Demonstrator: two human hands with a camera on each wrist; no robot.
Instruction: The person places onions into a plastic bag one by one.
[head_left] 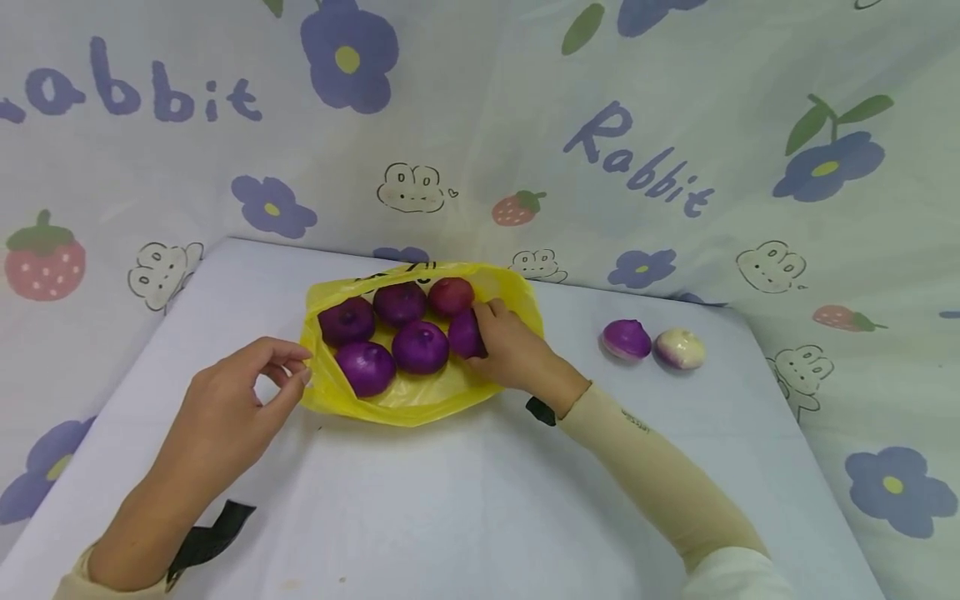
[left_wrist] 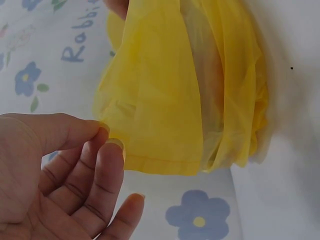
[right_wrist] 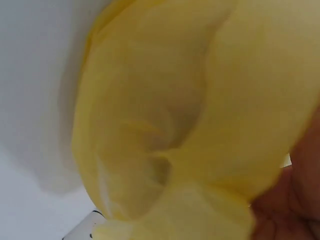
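Observation:
A yellow plastic bag (head_left: 405,408) lies open on the table, with several purple onions (head_left: 422,347) inside. My left hand (head_left: 232,408) pinches the bag's left rim between thumb and fingers; in the left wrist view the thumb (left_wrist: 70,131) meets the fingertips at the yellow plastic. My right hand (head_left: 517,346) reaches over the bag's right rim and grips a purple onion (head_left: 466,335) at the right of the group. In the right wrist view the bag (right_wrist: 150,100) covers most of the picture, and only part of the hand shows at the lower right.
Right of the bag, another purple onion (head_left: 627,340) and a whitish onion with a purple tinge (head_left: 680,349) sit side by side on the white table (head_left: 420,517). Behind stands a patterned cloth (head_left: 480,108) with flowers and rabbits.

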